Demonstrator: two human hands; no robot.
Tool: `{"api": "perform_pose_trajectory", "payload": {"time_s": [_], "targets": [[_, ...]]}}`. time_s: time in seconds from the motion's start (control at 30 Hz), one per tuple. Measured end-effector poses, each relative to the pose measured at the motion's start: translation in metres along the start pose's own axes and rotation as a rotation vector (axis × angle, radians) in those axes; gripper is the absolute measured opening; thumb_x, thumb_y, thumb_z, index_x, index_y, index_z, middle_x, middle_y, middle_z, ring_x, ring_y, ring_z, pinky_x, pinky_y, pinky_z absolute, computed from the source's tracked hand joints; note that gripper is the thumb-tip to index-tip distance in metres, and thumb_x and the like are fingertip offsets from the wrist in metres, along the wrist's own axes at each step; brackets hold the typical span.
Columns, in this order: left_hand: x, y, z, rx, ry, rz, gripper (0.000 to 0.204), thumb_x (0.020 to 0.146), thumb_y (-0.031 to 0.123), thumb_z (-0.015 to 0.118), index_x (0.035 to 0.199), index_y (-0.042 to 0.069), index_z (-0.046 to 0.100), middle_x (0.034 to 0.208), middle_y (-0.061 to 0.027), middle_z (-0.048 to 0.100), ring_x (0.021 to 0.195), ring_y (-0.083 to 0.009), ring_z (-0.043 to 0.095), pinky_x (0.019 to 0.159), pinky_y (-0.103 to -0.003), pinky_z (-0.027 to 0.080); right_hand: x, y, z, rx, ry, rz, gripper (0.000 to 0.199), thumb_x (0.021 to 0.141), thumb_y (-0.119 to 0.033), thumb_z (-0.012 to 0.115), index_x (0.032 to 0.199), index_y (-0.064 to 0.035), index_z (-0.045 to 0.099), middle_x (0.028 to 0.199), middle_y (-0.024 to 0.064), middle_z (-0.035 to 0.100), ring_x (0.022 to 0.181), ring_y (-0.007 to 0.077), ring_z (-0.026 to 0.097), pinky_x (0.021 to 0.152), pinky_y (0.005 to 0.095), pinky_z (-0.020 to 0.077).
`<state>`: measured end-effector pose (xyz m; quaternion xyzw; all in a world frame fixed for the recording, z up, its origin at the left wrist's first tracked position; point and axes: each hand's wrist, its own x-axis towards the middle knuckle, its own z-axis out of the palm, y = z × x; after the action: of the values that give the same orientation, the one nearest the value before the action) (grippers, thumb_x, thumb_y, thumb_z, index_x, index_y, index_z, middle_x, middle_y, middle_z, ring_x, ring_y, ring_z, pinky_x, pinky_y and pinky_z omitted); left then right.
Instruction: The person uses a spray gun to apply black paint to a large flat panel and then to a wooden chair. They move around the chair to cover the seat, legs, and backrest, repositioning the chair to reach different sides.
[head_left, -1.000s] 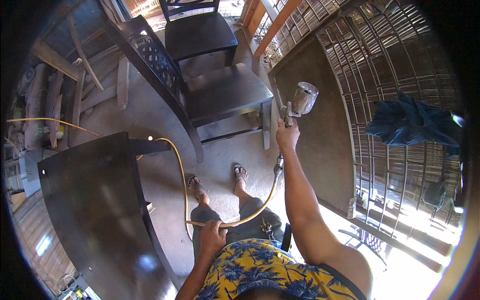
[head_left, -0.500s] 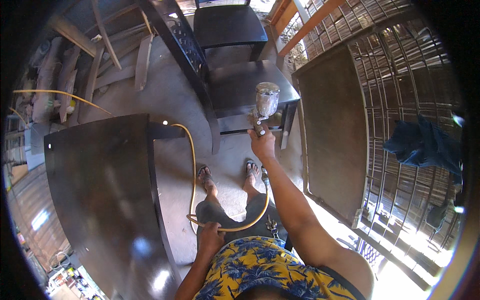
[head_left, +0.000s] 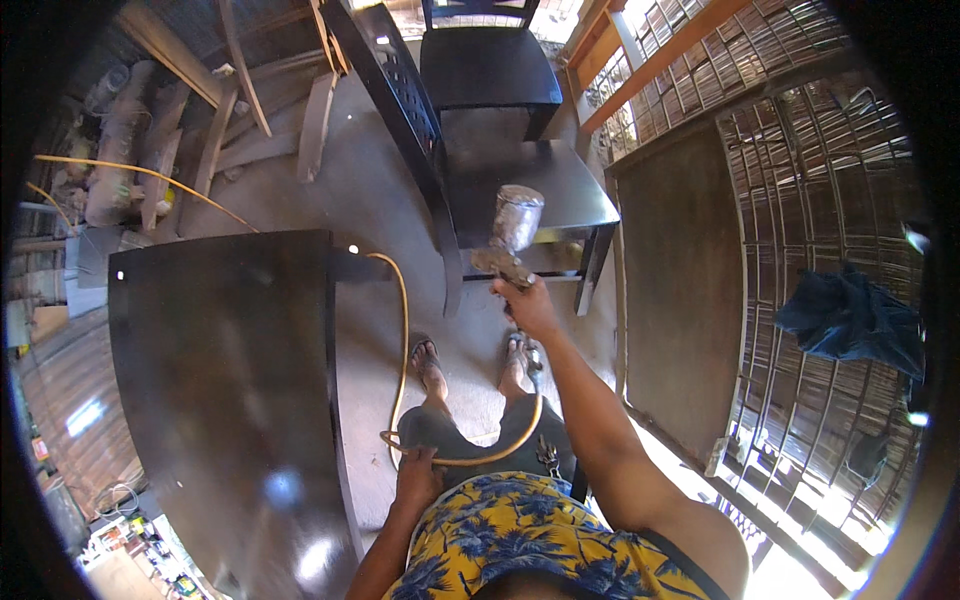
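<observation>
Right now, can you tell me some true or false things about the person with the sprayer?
1. The right hand holds a spray gun. True.
2. The hose is blue. False: it is yellow.
3. The left hand holds the hose by the thigh. True.
4. The spray gun points at the blue cloth. False: it is aimed toward the dark chair; the cloth hangs on the lattice far to the right.
5. The person wears boots. False: sandals.
</observation>
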<state>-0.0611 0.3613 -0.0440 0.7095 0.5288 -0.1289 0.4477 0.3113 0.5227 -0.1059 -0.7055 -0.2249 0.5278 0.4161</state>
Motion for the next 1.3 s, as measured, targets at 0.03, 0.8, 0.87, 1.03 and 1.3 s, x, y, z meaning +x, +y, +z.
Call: {"api": "perform_pose_trajectory", "payload": {"time_s": [0.03, 0.8, 0.87, 1.03, 1.3], "targets": [[0.001, 0.011, -0.011, 0.018, -0.015, -0.024, 0.048, 0.087, 0.02, 0.08, 0.13, 0.002, 0.067, 0.136, -0.026, 0.063, 0.128, -0.0454, 0.059, 0.112, -0.05, 0.047, -0.013, -0.006, -0.017, -0.011, 0.002, -0.016, 0.032, 0.096, -0.033, 0.08, 0.095, -0.0021, 0.073, 0.066, 0.0029, 0.061, 0.052, 0.0131, 0.058, 0.048, 0.0329, 0.0432], [0.505, 0.216, -0.612, -0.776, 0.043, 0.408, 0.051, 0.102, 0.049, 0.062, 0.135, 0.012, 0.074, 0.14, -0.009, 0.066, 0.131, -0.0234, 0.057, 0.11, -0.043, 0.043, -0.284, 0.048, -0.147, 0.309, 0.991, 0.158, 0.033, 0.107, -0.037, 0.066, 0.114, -0.0051, 0.064, 0.096, 0.0085, 0.073, 0.044, 0.0091, 0.052, 0.037, 0.0253, 0.0393], [0.521, 0.219, -0.604, -0.566, 0.04, 0.447, 0.045, 0.097, 0.041, 0.069, 0.13, 0.009, 0.074, 0.14, -0.0079, 0.067, 0.126, -0.0266, 0.063, 0.11, -0.042, 0.048, -0.29, 0.039, -0.138, 0.309, 0.984, 0.148, 0.035, 0.107, -0.037, 0.065, 0.114, -0.0037, 0.064, 0.098, 0.0094, 0.074, 0.045, 0.0091, 0.052, 0.038, 0.0254, 0.0396], [0.494, 0.208, -0.584, -0.56, 0.129, 0.651, 0.044, 0.104, 0.04, 0.06, 0.121, 0.003, 0.078, 0.128, -0.008, 0.073, 0.128, -0.021, 0.061, 0.116, -0.036, 0.04, -0.279, 0.008, -0.125, 0.155, 0.946, 0.104, 0.041, 0.106, -0.039, 0.066, 0.102, 0.0012, 0.073, 0.066, 0.005, 0.065, 0.042, 0.0082, 0.049, 0.038, 0.0267, 0.0382], [0.391, 0.195, -0.531, -0.297, 0.148, 0.812, 0.039, 0.107, 0.033, 0.06, 0.093, 0.0, 0.074, 0.105, -0.0086, 0.071, 0.118, -0.0221, 0.062, 0.116, -0.038, 0.038, -0.277, 0.005, -0.141, 0.139, 0.739, -0.014, 0.034, 0.105, -0.032, 0.065, 0.102, 0.0002, 0.075, 0.054, -0.0008, 0.055, 0.043, 0.0078, 0.05, 0.043, 0.0271, 0.0381]]}}
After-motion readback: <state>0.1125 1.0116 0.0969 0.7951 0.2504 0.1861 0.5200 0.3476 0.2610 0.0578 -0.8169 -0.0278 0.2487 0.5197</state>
